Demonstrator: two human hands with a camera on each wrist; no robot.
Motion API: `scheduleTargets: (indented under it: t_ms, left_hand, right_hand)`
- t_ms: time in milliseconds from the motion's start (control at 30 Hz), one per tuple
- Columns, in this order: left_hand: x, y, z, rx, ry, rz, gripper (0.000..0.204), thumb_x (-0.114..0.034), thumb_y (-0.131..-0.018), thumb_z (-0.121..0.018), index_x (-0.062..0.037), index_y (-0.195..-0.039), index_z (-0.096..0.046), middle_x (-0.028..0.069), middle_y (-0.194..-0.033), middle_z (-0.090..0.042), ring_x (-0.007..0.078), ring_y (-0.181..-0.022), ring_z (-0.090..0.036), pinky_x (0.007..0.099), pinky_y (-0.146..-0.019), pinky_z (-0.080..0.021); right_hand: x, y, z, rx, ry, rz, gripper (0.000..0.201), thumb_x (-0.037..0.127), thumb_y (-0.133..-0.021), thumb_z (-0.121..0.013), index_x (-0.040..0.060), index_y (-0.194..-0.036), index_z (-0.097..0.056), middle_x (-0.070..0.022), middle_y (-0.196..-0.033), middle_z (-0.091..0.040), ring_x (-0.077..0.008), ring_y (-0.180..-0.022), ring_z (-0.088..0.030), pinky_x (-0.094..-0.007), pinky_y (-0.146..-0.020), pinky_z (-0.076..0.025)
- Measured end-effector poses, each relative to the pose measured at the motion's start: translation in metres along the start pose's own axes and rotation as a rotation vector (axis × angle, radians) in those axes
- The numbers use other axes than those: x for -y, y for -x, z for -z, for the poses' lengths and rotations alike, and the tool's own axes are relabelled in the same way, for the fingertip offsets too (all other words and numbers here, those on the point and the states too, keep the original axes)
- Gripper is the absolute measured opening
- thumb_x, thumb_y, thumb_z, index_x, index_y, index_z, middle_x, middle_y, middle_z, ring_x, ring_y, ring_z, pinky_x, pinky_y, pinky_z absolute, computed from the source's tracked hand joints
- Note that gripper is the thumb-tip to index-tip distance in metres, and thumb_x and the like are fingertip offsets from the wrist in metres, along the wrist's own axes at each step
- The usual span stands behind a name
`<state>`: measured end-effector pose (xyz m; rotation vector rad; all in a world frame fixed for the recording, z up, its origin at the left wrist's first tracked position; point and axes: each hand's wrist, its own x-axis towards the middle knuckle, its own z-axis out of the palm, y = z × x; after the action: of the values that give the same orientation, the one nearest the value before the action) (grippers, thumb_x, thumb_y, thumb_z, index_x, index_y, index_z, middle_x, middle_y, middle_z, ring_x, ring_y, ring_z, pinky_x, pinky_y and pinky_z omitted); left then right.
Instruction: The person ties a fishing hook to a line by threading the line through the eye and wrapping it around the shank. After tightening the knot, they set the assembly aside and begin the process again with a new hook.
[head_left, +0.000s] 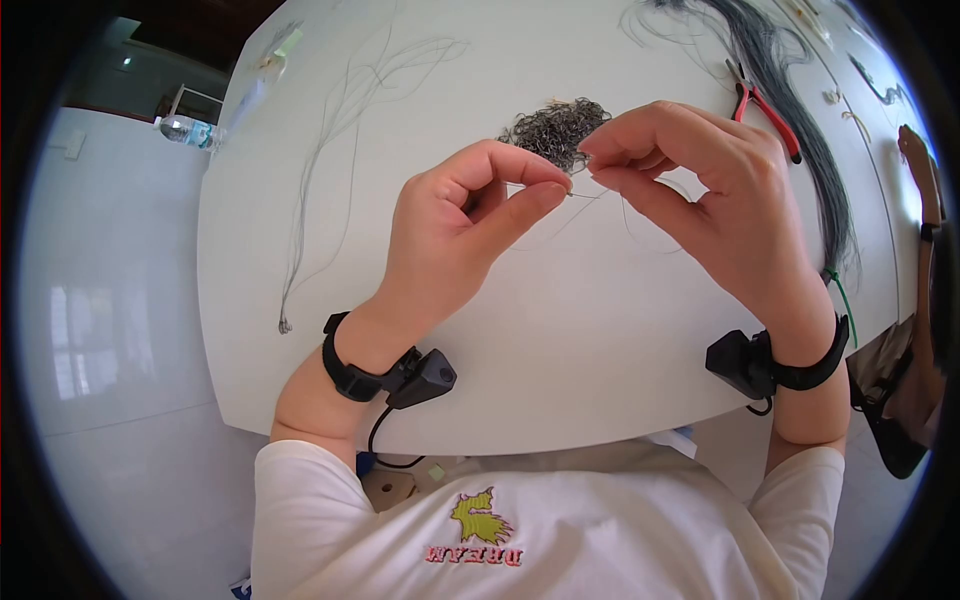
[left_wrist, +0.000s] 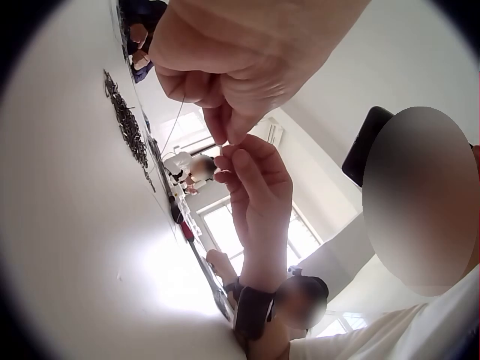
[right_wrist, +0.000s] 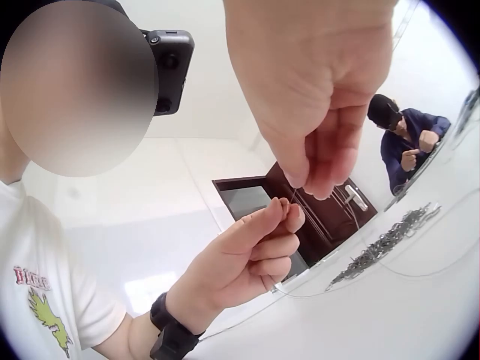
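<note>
In the head view the left hand [head_left: 455, 225] pinches a thin wire [head_left: 585, 196] between thumb and forefinger. The right hand [head_left: 705, 190] holds its thumb and forefinger at the wire's other side, a small gap from the left fingertips. A loose length of wire hangs in a curve below the right fingers. Just behind both hands lies a heap of small dark curled wire pieces [head_left: 556, 130]. In the right wrist view the fingertips of the right hand [right_wrist: 319, 127] are close above those of the left hand [right_wrist: 247, 259].
Long thin wires [head_left: 312, 165] lie on the left of the white table [head_left: 480, 370]. Red-handled pliers [head_left: 774, 122] and a dark bundle of strands [head_left: 822, 160] lie at the right. A plastic bottle [head_left: 188, 131] is by the left edge. Another person's arm [head_left: 922, 180] shows at far right.
</note>
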<state>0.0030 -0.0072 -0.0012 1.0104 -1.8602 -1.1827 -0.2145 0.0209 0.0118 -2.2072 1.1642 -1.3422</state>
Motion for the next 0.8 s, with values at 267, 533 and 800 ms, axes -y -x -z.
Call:
scheduleTargets:
  t_ms: [267,533,800]
  left_hand:
    - [-0.0041,0.0026,-0.0030,0.000,0.126,0.064,0.009,-0.013,-0.092,-0.069,-0.0050,-0.098,-0.069,-0.0119,-0.066,-0.046,-0.0019,-0.056,-0.030,0.0170,-0.051,-0.024]
    - [-0.0008,0.0027,-0.0024,-0.005,0.067,0.010,0.008,-0.013,-0.090,-0.071,-0.0071,-0.096,-0.071,-0.0121,-0.067,-0.054,-0.0019,-0.054,-0.029,0.0177,-0.050,-0.024]
    - [-0.0091,0.0047,-0.0005,0.036,-0.014,0.059,0.007,0.000,-0.092,-0.065,-0.0009,-0.097,-0.069,0.0017,-0.096,-0.067,0.0022,-0.077,-0.053,0.0156,-0.066,-0.040]
  right_hand:
    - [0.0022,0.0000,0.0019,-0.005,0.062,-0.005,0.009,-0.005,-0.078,-0.072,-0.0006,-0.085,-0.069,-0.0066,-0.078,-0.066,-0.0152,-0.067,-0.066,-0.0236,-0.061,-0.052]
    - [0.0056,0.0031,-0.0031,-0.020,0.108,0.041,0.012,-0.008,-0.073,-0.071,-0.0001,-0.080,-0.067,-0.0054,-0.071,-0.060,-0.0142,-0.062,-0.063,-0.0240,-0.055,-0.050]
    - [0.0085,0.0027,-0.0038,-0.025,0.209,0.181,0.018,-0.008,-0.066,-0.071,0.0037,-0.076,-0.063,-0.0040,-0.066,-0.055,-0.0168,-0.055,-0.056,-0.0277,-0.047,-0.043]
